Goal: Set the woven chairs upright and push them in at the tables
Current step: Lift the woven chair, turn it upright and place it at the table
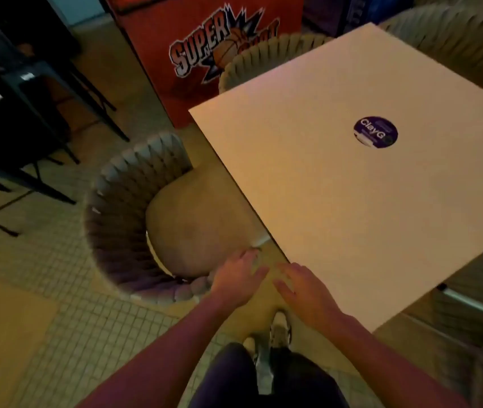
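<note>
Dim room, small-tile floor [66, 328]; square pale worktop [337, 219] with a round purple sticker [375, 132].

Woven chair [134, 219] upright at the worktop's left edge, cushion front tucked just under it. Two more woven chairs [266, 58] at the far edges; orange arcade cabinet [205, 45] behind, dark metal stools [22, 92] far left. Left hand [238, 278] palm down, fingers apart, over the near end of the chair's rim; contact unclear. Right hand [302, 285] palm down, fingers spread, empty, by the worktop's near-left edge.
</note>
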`<state>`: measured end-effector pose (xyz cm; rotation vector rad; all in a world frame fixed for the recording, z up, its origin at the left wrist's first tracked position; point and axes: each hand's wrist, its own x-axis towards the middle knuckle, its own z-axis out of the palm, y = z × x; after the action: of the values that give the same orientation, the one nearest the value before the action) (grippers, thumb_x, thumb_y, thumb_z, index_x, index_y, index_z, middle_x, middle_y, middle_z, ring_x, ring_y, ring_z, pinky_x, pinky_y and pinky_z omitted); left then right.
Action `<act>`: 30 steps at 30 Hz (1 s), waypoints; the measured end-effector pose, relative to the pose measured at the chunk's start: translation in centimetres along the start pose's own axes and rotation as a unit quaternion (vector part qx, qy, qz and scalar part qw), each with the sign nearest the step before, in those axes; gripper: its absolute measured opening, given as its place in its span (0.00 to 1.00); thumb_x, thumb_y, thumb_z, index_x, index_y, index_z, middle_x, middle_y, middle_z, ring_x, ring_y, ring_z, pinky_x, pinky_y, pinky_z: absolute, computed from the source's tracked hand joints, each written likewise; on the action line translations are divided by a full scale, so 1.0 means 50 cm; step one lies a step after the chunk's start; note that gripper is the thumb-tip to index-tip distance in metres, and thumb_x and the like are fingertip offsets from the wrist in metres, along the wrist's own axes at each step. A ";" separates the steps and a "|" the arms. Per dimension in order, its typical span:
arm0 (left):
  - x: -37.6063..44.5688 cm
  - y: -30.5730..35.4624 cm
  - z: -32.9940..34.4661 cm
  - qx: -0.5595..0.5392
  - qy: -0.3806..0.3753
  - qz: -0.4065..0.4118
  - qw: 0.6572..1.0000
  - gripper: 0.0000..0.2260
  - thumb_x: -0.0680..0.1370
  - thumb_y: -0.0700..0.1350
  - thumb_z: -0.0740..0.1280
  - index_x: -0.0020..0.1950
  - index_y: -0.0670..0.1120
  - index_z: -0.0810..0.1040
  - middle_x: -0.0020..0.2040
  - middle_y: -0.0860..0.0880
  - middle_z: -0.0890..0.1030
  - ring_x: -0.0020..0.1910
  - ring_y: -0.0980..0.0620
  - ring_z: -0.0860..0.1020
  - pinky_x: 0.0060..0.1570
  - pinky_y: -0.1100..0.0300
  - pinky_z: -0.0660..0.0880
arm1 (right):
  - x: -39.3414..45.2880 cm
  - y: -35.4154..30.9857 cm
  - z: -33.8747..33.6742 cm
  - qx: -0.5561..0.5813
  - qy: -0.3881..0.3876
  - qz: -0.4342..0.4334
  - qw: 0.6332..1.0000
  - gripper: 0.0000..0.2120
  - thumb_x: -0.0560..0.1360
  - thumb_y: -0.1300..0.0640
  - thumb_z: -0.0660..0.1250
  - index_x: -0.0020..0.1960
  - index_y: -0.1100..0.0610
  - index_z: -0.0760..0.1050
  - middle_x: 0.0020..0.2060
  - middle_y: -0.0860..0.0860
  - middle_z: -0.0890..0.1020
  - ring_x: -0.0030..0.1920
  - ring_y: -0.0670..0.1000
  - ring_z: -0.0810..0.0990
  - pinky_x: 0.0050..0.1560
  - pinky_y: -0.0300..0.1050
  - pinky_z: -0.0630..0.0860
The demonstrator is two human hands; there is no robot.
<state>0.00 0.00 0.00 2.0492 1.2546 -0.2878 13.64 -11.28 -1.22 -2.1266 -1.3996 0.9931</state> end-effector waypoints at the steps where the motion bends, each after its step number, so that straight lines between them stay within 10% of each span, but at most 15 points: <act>1: -0.018 -0.010 0.012 0.025 -0.007 -0.001 1.000 0.25 0.79 0.61 0.57 0.73 0.51 0.68 0.71 0.46 0.72 0.67 0.41 0.72 0.62 0.49 0.70 | -0.022 0.004 0.021 0.010 -0.007 0.015 1.000 0.21 0.79 0.46 0.58 0.70 0.51 0.69 0.64 0.50 0.76 0.64 0.50 0.73 0.62 0.42 0.69; 15: -0.208 -0.097 0.234 0.252 -0.163 0.175 0.938 0.26 0.80 0.58 0.57 0.75 0.49 0.65 0.72 0.47 0.70 0.68 0.44 0.71 0.64 0.49 0.69 | -0.474 0.164 0.354 0.167 0.109 0.394 0.897 0.21 0.78 0.50 0.62 0.68 0.58 0.70 0.64 0.60 0.76 0.63 0.59 0.75 0.61 0.47 0.70; 20: -0.327 0.021 0.388 0.387 -0.234 0.395 0.800 0.26 0.79 0.59 0.57 0.75 0.49 0.65 0.72 0.49 0.70 0.70 0.46 0.69 0.68 0.51 0.65 | -0.714 0.211 0.438 0.269 0.214 0.536 0.771 0.23 0.77 0.50 0.62 0.70 0.58 0.69 0.66 0.60 0.74 0.63 0.61 0.74 0.61 0.50 0.71; 30: -0.580 0.225 0.709 0.501 -0.311 0.533 0.607 0.26 0.79 0.58 0.57 0.75 0.50 0.65 0.77 0.48 0.65 0.75 0.46 0.63 0.71 0.50 0.60 | -1.064 0.256 0.568 0.361 0.334 0.635 0.595 0.23 0.77 0.46 0.59 0.69 0.54 0.69 0.63 0.58 0.76 0.57 0.60 0.78 0.55 0.50 0.74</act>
<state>0.78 -46.83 -5.58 2.7226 -0.9055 -1.1386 -12.58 -66.28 -10.61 -2.1308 0.9952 0.6970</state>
